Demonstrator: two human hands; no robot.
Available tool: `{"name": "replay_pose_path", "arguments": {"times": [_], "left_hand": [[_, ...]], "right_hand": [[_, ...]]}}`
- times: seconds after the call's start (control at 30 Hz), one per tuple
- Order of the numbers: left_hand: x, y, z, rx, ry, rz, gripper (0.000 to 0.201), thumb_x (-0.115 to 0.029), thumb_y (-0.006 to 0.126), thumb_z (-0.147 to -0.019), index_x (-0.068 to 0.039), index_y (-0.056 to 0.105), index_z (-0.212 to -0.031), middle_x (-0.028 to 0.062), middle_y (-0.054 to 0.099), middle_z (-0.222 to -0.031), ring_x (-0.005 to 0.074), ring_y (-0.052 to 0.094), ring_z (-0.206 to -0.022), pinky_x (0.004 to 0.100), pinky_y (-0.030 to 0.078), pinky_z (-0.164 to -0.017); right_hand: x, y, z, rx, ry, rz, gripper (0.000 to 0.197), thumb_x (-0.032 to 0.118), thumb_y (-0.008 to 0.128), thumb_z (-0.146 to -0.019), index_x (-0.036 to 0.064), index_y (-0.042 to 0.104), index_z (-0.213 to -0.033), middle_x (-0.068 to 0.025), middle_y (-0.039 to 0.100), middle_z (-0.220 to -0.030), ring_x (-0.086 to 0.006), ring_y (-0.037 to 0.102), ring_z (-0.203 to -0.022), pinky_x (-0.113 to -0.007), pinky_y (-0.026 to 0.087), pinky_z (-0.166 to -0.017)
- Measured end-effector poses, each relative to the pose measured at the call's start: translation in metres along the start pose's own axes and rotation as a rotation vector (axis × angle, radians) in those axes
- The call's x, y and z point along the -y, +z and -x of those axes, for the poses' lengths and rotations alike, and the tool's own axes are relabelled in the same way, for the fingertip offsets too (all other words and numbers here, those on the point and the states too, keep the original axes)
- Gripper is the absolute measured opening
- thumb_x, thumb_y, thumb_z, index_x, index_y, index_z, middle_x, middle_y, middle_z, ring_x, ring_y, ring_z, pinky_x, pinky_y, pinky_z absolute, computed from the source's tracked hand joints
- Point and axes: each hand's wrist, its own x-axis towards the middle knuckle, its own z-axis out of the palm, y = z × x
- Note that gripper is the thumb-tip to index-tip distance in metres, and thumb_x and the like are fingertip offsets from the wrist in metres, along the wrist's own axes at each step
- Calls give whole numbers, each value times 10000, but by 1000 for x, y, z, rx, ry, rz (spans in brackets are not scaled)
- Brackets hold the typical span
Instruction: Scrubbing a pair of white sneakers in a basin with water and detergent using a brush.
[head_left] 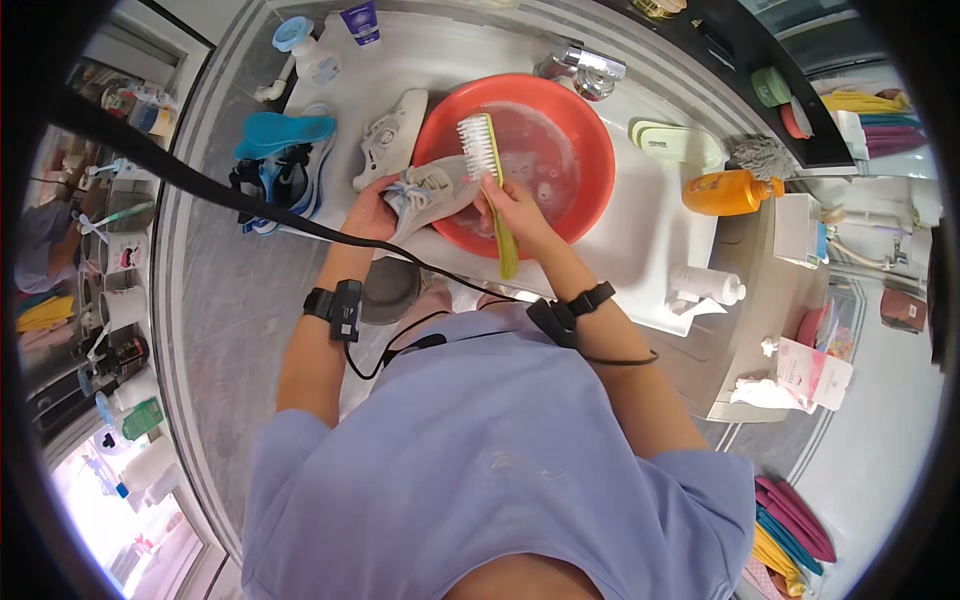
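Fingers of right hand (512, 208) wrap green brush (488, 180); left hand (372, 212) grips grey shoe (432, 190); orange bottle (728, 192) right.

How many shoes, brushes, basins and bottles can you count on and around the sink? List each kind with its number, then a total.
Shoes: 3 (grey shoe in the left hand, white shoe, blue-and-black shoe)
Brushes: 1 (scrubbing brush in the right hand)
Basins: 1 (red basin)
Bottles: 2 (orange bottle, white bottle)
Total: 7
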Motion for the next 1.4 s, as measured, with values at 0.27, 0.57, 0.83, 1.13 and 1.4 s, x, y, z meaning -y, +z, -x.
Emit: {"name": "replay_pose_path", "arguments": {"times": [0.27, 0.57, 0.83, 1.13, 1.4], "left_hand": [[-1, -13, -8, 61, 42, -26, 320, -150, 477, -909, 52, 472, -1157, 197, 539, -1182, 312, 535, -1084, 420, 412, -974], [3, 9, 8, 126, 12, -28, 354, -200, 503, -922, 20, 462, -1196, 187, 544, -1188, 302, 540, -1086, 417, 410, -976], [7, 8, 16, 72, 122, -383, 426, -198, 679, -826, -24, 510, -1177, 105, 595, -1090, 217, 595, -982, 343, 497, -837], [12, -2, 7, -20, 170, -523, 396, -51, 669, -797, 59, 500, -1138, 137, 620, -1025, 221, 646, -867, 331, 543, -762], [14, 10, 17, 26, 186, -426, 368, -13, 650, -806, 62, 504, -1136, 150, 613, -1052, 227, 638, -900, 327, 546, -791]], "right_hand": [[25, -4, -3, 64, -85, -452, 478, 468, 454, -925, 64, 502, -1176, -44, 552, -887, -140, 544, -774, -286, 474, -742], [22, -11, -22, -2, -125, -707, 503, 480, 430, -926, 53, 471, -1188, -85, 584, -1002, -212, 558, -996, -360, 453, -877], [18, 53, -93, 109, -42, -493, 392, 401, 443, -945, 74, 467, -1160, -97, 586, -1148, -194, 546, -1017, -362, 420, -898], [-7, 30, -129, -329, -70, 102, 354, 277, 500, -937, 22, 498, -1183, -118, 583, -1109, -209, 547, -1029, -343, 441, -885], [81, -166, -91, -254, -280, -951, 298, 175, 355, -974, -67, 506, -1059, -158, 610, -973, -218, 606, -860, -329, 528, -765]]}}
